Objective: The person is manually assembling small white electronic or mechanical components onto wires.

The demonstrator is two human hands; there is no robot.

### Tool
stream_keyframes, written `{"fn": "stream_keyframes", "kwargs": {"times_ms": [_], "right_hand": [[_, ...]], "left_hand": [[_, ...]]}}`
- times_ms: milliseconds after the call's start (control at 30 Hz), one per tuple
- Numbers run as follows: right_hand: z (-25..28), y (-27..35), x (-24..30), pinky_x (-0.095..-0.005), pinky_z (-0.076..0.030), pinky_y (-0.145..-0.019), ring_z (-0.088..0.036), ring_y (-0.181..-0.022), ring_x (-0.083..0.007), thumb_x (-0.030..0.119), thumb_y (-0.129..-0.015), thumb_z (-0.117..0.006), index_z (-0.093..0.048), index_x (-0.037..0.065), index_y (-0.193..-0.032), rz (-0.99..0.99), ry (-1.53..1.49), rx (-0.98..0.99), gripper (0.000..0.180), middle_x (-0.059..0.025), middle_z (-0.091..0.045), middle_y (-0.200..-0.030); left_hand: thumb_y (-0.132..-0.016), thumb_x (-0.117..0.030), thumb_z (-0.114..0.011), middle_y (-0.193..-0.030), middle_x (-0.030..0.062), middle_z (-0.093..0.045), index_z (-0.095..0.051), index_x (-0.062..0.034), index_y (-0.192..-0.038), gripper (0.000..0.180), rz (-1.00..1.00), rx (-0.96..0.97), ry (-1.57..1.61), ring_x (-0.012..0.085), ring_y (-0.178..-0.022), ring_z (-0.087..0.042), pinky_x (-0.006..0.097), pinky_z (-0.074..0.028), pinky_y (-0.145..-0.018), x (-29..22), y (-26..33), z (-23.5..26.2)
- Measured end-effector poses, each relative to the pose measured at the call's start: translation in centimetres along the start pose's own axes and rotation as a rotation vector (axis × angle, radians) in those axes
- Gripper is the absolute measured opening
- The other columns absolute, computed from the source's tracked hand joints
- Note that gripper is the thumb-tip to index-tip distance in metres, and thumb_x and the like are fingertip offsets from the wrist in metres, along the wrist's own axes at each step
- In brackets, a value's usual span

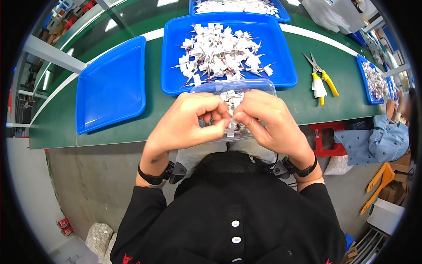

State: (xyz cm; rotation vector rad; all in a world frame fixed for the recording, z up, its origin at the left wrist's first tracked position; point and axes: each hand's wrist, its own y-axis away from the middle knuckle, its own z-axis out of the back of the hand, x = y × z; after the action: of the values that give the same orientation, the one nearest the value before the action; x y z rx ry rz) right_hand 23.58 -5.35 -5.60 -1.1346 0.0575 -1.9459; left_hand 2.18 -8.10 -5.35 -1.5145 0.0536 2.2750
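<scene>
My left hand and my right hand meet over a clear plastic box at the table's front edge. Thumb and forefinger are pinched together on each, the tips almost touching. Whatever they grip is too small to make out against the white pieces behind. Small white parts with thin metal pins or wires lie in the box, partly covered by my hands. Just beyond it, a large blue tray carries a heap of similar white parts with short red and dark wires.
To the left lies a bare blue tray. Yellow-handled snips rest on the green table at the right. Another filled tray stands at the back. Far right, a person in a blue patterned top sits near a further tray.
</scene>
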Motion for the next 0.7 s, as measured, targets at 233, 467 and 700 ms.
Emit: {"fn": "stream_keyframes", "kwargs": {"times_ms": [233, 467, 700], "right_hand": [[-0.1, -1.1, -0.2, -0.0403, -0.046, -0.059, -0.059, -0.064, -0.0303, 0.020, -0.082, -0.073, -0.065, 0.000, -0.080, -0.156, 0.010, 0.015, 0.022, -0.0115, -0.061, -0.070], [-1.7, -0.4, -1.1, -0.0391, -0.049, -0.062, -0.064, -0.068, -0.0273, 0.029, -0.076, -0.075, -0.070, 0.005, -0.068, -0.165, 0.469, 0.342, 0.026, -0.0073, -0.063, -0.066], [-1.3, -0.4, -1.4, -0.0377, -0.050, -0.060, -0.063, -0.065, -0.0263, 0.016, -0.075, -0.071, -0.068, 0.005, -0.074, -0.145, 0.189, 0.132, 0.011, -0.0088, -0.065, -0.069]], "left_hand": [[-0.083, -0.004, -0.066, -0.072, -0.0032, -0.064, -0.066, -0.0001, -0.085, 0.005, 0.198, -0.033, 0.119, 0.0022, -0.065, -0.054, 0.019, -0.039, -0.057, 0.4, -0.8, 2.0], [-0.090, -0.011, -0.069, -0.068, -0.0001, -0.065, -0.070, 0.0018, -0.100, 0.016, 0.125, -0.412, 0.268, 0.0031, -0.062, -0.057, 0.018, -0.040, -0.054, 2.2, -1.4, -0.1], [-0.084, -0.013, -0.074, -0.080, 0.0015, -0.068, -0.072, -0.0005, -0.099, 0.019, 0.039, -0.364, 0.059, 0.0044, -0.068, -0.054, 0.021, -0.042, -0.058, 2.2, -0.6, -1.7]]}}
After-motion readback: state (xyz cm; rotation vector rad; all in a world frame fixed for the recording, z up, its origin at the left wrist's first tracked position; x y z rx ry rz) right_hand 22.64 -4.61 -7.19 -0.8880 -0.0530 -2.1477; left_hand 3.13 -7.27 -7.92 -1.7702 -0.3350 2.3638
